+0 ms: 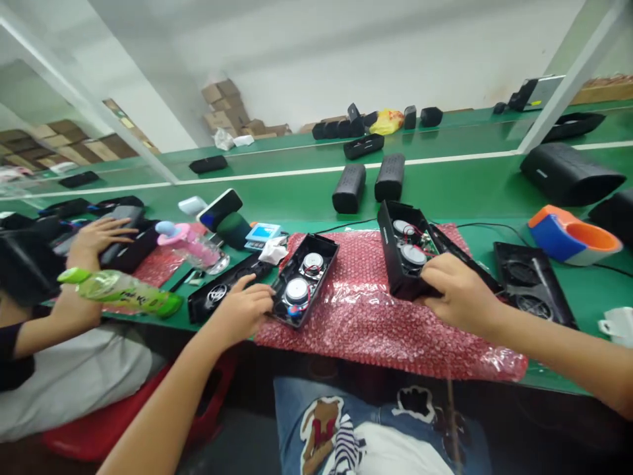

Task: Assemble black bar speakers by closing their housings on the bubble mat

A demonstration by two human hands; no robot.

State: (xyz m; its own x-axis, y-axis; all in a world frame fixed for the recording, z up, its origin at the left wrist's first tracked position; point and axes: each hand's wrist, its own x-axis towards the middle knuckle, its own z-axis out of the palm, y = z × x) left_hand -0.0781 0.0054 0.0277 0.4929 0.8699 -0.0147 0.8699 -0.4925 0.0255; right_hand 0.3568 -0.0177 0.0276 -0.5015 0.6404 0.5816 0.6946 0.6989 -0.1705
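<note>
Two open black speaker housings lie on a sheet of red bubble wrap (366, 323). In the left speaker housing (322, 277), two round silver drivers with red and blue wires show. My left hand (244, 309) is at its near left edge, fingers bent against the wall, thumb hidden. The right speaker housing (395, 264) is tilted and holds two drivers, wires and part of a green circuit board. My right hand (457, 293) is closed on its near end. A black panel (475, 260) leans along that housing's right side.
Black speaker covers (534, 284) (217, 293) lie on both sides. An orange and blue tape roll holder (573, 234) stands right. A green bottle (123, 293), a pink-capped bottle (192, 247) and a phone (220, 208) are left, near a co-worker's hand (101, 237). Finished-looking speakers (349, 188) stand behind.
</note>
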